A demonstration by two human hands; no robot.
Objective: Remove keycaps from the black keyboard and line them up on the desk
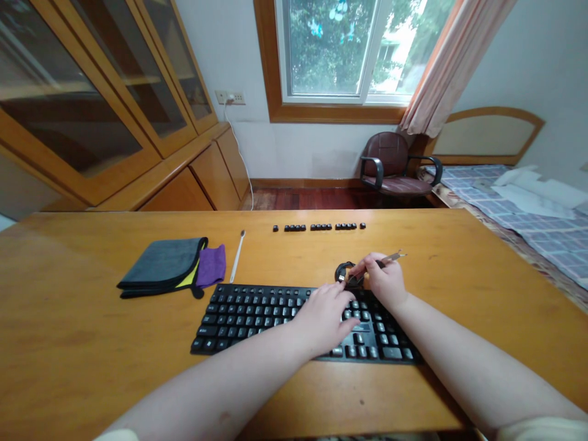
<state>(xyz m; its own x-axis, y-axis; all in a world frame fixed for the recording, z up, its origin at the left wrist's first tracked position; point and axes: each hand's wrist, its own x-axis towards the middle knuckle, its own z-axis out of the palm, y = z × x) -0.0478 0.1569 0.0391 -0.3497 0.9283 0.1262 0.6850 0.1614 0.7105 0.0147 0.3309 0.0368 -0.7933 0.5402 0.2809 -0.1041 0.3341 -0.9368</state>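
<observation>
A black keyboard (266,312) lies across the front of the table. My left hand (321,312) rests palm down on its right-centre keys, fingers stretched and thumb apart, holding nothing. Beyond the keyboard's upper right edge, my right hand (384,282) is closed in a pen-like grip on a thin, pale tool (392,256), whose forked-looking end sticks out to the right. What kind of tool it is I cannot make out, and its other end is hidden. A coiled black USB cable (342,270) lies behind the keyboard, partly covered by my right fingers.
Small black keycaps (320,227) stand in a grouped row near the table's far edge. A white toothbrush (237,257) lies left of them. Further left are a folded grey cloth (163,263) and a purple cloth (212,266). Behind the table stands an office chair (390,165).
</observation>
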